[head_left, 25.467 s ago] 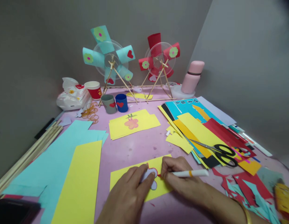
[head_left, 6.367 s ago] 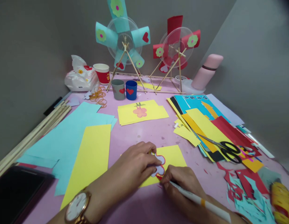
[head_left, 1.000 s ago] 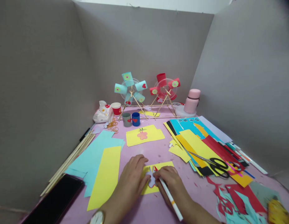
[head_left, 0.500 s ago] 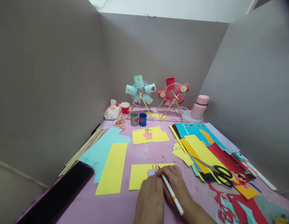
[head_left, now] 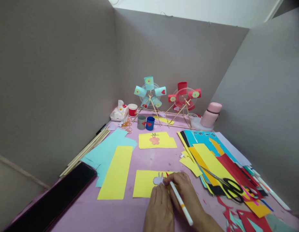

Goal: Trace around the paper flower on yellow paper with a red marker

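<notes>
My right hand (head_left: 185,190) grips a white marker (head_left: 180,202) with an orange band, its rear end slanting toward me. The fingers hide its writing tip. My left hand (head_left: 159,207) lies flat beside it, fingers stretched forward onto the near edge of a yellow paper sheet (head_left: 142,183). On that sheet, just ahead of the fingertips, is a small pale purple cutout (head_left: 158,180) with a dark outline and two upright points. A small red tip shows by the right fingers; what it belongs to is hidden.
Scissors (head_left: 228,186) lie on stacked coloured paper (head_left: 212,161) at right. A yellow sheet with a pink flower (head_left: 154,140) lies ahead. Two stick-and-cup wheels (head_left: 150,96) stand at the back. At left are a yellow strip (head_left: 115,174), wooden sticks (head_left: 85,151) and a black phone (head_left: 60,196).
The view has tilted and shifted slightly. My left hand has slid back a little from the cutout, so more of it shows. My right hand keeps its hold on the marker.
</notes>
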Available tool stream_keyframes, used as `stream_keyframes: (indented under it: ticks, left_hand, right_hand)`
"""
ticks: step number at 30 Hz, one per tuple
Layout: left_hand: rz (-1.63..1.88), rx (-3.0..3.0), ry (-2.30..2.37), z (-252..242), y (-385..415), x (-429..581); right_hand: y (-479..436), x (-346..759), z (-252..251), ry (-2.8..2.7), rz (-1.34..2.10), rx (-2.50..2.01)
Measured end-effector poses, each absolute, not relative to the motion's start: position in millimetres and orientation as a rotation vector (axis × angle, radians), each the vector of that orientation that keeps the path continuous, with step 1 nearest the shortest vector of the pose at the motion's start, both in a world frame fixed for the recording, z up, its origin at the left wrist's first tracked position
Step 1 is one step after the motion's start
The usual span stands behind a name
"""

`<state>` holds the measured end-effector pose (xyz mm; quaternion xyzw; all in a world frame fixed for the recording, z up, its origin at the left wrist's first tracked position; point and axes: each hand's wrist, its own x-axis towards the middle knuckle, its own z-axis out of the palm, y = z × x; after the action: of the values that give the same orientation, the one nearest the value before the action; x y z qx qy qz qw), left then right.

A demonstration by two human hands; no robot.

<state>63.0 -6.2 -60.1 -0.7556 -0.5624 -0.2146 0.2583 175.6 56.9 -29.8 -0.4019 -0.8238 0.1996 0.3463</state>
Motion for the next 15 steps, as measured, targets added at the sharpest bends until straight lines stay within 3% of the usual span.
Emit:
stream_keyframes:
  ticks: [6,15]
  left_hand:
    - [-0.533,-2.004,-1.616,-61.6,-5.5,70.1]
    - [-0.550,-1.985,-1.729,-60.3,-3.1,69.2]
  right_hand:
    - [66.4,168.3,0.3,-1.733,1.003,-1.140]
    - [71.6,161.0,-36.9,-1.532,1.272,-1.177]
